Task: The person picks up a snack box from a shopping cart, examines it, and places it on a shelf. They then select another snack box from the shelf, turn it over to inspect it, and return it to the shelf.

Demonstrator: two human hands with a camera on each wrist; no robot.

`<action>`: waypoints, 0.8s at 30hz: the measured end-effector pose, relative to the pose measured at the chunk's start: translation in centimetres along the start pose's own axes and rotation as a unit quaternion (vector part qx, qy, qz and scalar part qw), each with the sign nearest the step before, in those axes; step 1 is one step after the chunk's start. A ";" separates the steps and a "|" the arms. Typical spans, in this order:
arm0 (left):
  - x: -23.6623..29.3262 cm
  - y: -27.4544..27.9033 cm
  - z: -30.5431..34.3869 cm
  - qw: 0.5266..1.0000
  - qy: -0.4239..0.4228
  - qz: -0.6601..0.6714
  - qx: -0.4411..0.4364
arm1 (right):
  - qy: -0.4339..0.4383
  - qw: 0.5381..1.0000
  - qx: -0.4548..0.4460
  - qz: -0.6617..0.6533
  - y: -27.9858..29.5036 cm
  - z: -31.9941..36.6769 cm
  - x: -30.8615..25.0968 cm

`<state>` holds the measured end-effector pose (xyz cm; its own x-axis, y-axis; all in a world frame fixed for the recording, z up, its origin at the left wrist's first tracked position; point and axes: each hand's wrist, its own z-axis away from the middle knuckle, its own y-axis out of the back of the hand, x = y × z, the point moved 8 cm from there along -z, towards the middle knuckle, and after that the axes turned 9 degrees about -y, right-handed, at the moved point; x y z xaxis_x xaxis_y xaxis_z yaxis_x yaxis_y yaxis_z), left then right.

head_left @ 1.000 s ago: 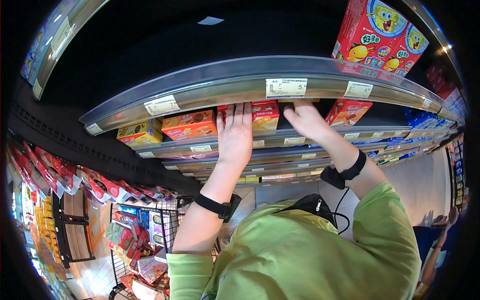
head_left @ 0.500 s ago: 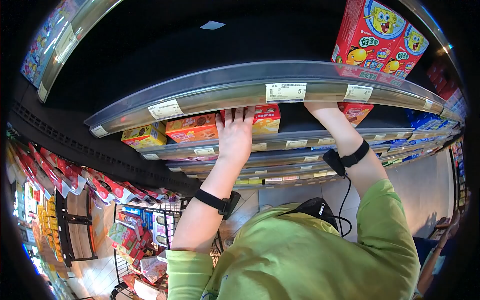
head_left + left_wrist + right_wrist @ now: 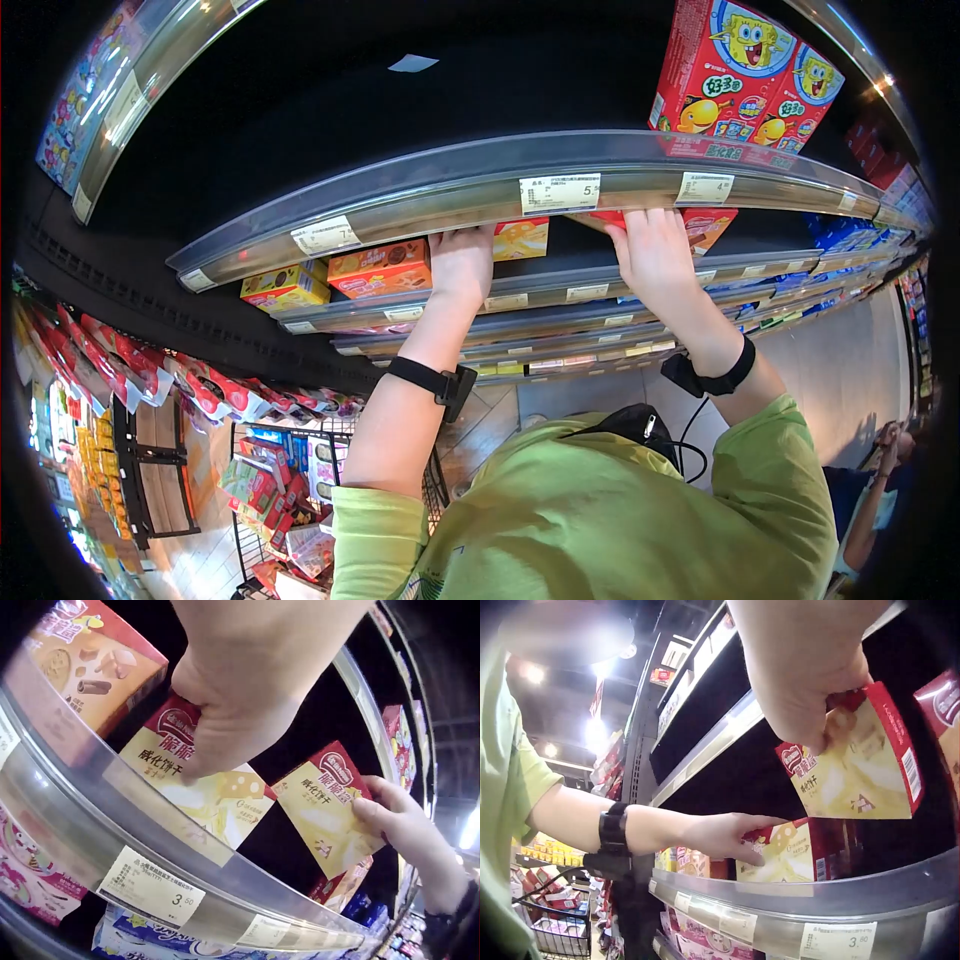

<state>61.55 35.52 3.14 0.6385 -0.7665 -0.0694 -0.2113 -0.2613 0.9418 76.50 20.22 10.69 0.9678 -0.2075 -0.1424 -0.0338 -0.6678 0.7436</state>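
In the head view, the left hand was up under the upper shelf rail, on a standing wafer box just beside an orange biscuit box. The right hand was at the same shelf, below a price tag; its back hid its grasp.

In the left wrist view, the left hand gripped the standing wafer box, thumb on the front and fingers curled over the top edge. The right hand pinched a lifted wafer box by its edge; the box was tilted and apart from the first.

In the right wrist view, the lifted wafer box hung clear of the shelf, held by its top corner, higher than the standing one.
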 end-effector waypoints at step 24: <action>-2.3 8.3 9.8 0.964 0.046 0.137 0.222 | 0.141 0.968 -0.174 -0.113 -7.8 -1.1 -10.4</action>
<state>51.10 29.35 7.87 0.5726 -0.7922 0.2113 -0.6641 -0.2970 0.6861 67.00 28.37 7.08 0.9721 0.1509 -0.1795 0.2249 -0.3830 0.8960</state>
